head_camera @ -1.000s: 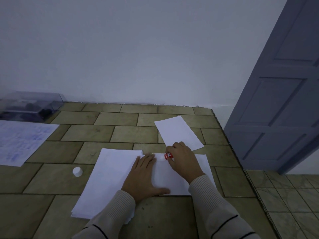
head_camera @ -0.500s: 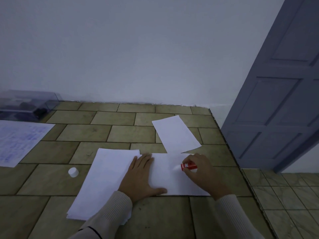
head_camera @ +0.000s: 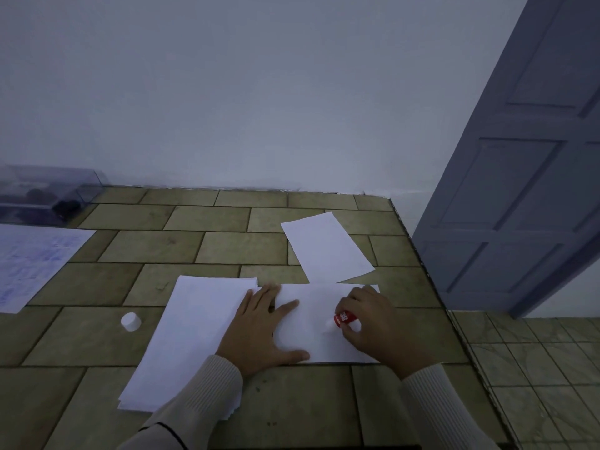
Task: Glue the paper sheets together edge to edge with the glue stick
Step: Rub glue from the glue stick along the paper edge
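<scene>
A clear plastic box (head_camera: 48, 196) at the back left holds dark items too dim to name. On the tiled tabletop (head_camera: 227, 248), the left hand (head_camera: 259, 329) presses flat on a white sheet (head_camera: 311, 319). The right hand (head_camera: 373, 323) grips the red glue stick (head_camera: 344, 318), tip on that sheet. A paper stack (head_camera: 194, 319) lies just left, with a white cap (head_camera: 131, 321) near it. Behind are a white wall (head_camera: 259, 92) and a grey-blue door (head_camera: 519, 206).

Between the right hand (head_camera: 373, 323), gripping the glue stick (head_camera: 344, 318), and the flat left hand (head_camera: 259, 329), a narrow strip of sheet (head_camera: 311, 319) is free. Beyond the right hand a loose sheet (head_camera: 324, 248) lies flat (low enough to cross). To its right, tabletop (head_camera: 412, 293) reaches the edge, with the door (head_camera: 519, 206) past it. A white cap (head_camera: 131, 321) stands well left of the left hand.
</scene>
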